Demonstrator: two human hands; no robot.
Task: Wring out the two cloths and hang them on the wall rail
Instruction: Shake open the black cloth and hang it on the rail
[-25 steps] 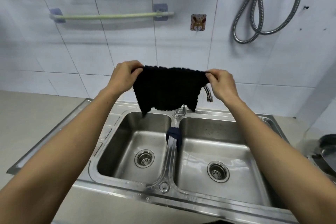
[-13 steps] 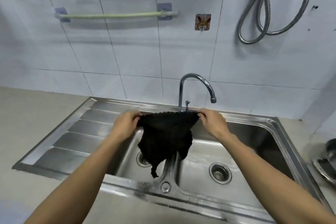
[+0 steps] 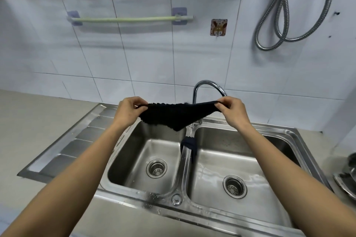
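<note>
Head view: both hands hold a black cloth (image 3: 174,116) stretched out above the double sink (image 3: 285,134), in front of the tap (image 3: 209,87). The left hand (image 3: 128,110) pinches the cloth's left corner between thumb and fingers; the right hand (image 3: 232,110) pinches the right corner the same way, and the middle sags to a point. A second dark cloth (image 3: 189,145) is draped over the divider between the basins. High on the tiled wall, the pale green rail (image 3: 125,19) is bare.

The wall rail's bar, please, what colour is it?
Pale green bar, on lilac brackets; head view.
</note>
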